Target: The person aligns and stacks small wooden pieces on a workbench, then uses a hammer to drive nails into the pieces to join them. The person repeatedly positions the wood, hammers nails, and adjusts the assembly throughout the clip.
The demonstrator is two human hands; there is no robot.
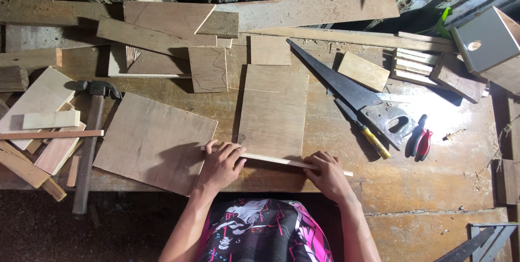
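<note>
Both hands are pressing a thin wooden strip (pixel 276 160) flat on the surface (pixel 433 180), along the near edge of an upright plywood board (pixel 273 110), likely so the two are lining up. The left hand (pixel 219 165) is lying over the strip's left end, fingers spread and flat, its grip not closed around anything. The right hand (pixel 326 171) is pushing down near the other end, fingers together. A saw (pixel 352 96), pliers (pixel 420 137) and a hammer (pixel 89 132) are lying nearby.

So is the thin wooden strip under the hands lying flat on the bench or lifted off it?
Lying flat. The thin wooden strip rests across the lower edge of the plywood panel, with the left hand and right hand pressing on it.
</note>
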